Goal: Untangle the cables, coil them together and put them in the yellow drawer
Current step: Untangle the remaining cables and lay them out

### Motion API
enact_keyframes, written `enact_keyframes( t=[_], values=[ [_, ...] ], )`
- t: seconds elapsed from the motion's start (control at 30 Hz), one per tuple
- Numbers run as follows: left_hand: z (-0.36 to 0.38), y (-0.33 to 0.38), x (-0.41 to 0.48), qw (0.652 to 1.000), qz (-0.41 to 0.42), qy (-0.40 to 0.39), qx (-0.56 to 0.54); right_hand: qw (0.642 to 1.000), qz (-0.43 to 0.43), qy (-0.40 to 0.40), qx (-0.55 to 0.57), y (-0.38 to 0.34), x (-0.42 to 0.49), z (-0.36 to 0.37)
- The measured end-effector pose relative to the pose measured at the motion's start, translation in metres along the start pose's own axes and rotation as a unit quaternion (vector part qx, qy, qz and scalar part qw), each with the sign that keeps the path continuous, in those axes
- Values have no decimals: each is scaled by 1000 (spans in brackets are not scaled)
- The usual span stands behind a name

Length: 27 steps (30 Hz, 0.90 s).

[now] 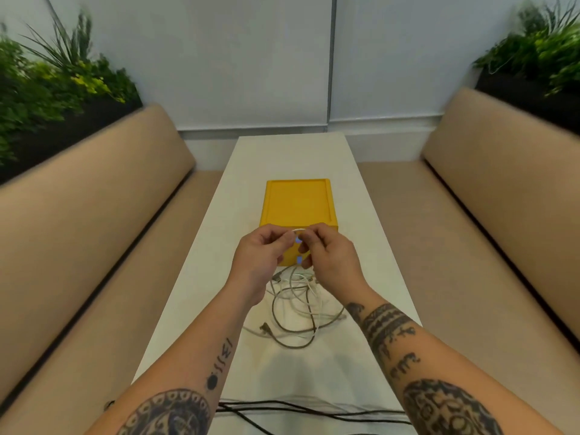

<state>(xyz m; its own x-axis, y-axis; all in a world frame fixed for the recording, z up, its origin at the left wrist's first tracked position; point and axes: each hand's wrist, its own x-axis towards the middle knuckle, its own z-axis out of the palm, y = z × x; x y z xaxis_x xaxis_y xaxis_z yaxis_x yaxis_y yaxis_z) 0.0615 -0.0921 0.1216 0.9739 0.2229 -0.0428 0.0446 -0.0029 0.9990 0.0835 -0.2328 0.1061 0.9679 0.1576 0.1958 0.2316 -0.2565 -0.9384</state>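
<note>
A tangle of white and grey cables [298, 312] lies on the white table [292, 158], in front of a yellow drawer box [298, 202]. The box's front is mostly hidden behind my hands, so I cannot tell if the drawer is open. My left hand [263, 252] and my right hand [329, 255] are raised above the tangle, close together. Both pinch a loop of white cable [298, 230] between their fingertips. The rest of that cable hangs down into the pile.
Beige padded benches [94, 199] run along both sides of the table. Planters with green plants [47, 89] stand behind each bench. Black cables [314, 411] cross the table's near edge. A white panelled wall closes the far end.
</note>
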Motion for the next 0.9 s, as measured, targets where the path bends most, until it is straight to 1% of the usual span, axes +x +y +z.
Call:
enact_keyframes(
  t=[0.07, 0.2, 0.27, 0.33, 0.4, 0.47, 0.53, 0.57, 0.6, 0.63, 0.67, 0.7, 0.73, 0.8, 0.83, 0.87, 0.9],
  values=[
    [-5, -1, -1, 1000, 8, -18, 8, 1000, -3, 5, 22, -7, 9, -6],
    [-23, -9, 0, 996, 13, -16, 89, 992, -14, 101, 69, -11, 35, -35],
    [-31, -13, 0, 991, 13, -6, 136, 986, -15, 134, 102, -13, 44, -53],
    [-34, -14, 1, 987, 21, 6, 157, 980, -8, 152, 131, -13, 46, -64],
    [-31, -14, 1, 987, 31, 18, 157, 980, 6, 151, 128, -12, 41, -67],
    [-27, -12, -1, 988, 47, 34, 140, 988, 30, 132, 79, -10, 36, -67],
    [-23, -7, -1, 990, 63, 52, 118, 993, 70, 87, -26, -13, 34, -70],
    [-21, -4, -1, 989, 71, 59, 113, 990, 86, 69, -86, -14, 34, -73],
    [-19, 0, -1, 989, 78, 61, 111, 983, 88, 70, -148, -15, 34, -74],
    [-16, 4, -1, 988, 85, 59, 113, 971, 74, 94, -208, -18, 33, -75],
    [-13, 7, -1, 987, 95, 54, 118, 958, 37, 124, -255, -23, 31, -74],
    [-10, 10, 0, 985, 108, 47, 126, 951, -16, 143, -274, -29, 28, -71],
    [-6, 12, 0, 983, 120, 39, 137, 949, -68, 131, -279, -37, 25, -67],
    [1, 19, 0, 977, 141, 24, 156, 935, -130, 31, -329, -49, 21, -55],
    [4, 22, 0, 975, 150, 18, 163, 922, -138, -19, -361, -52, 20, -49],
    [6, 26, 0, 973, 157, 14, 167, 917, -136, -55, -371, -54, 18, -45],
    [6, 30, 0, 973, 160, 10, 168, 925, -129, -73, -350, -55, 17, -43]
  ],
)
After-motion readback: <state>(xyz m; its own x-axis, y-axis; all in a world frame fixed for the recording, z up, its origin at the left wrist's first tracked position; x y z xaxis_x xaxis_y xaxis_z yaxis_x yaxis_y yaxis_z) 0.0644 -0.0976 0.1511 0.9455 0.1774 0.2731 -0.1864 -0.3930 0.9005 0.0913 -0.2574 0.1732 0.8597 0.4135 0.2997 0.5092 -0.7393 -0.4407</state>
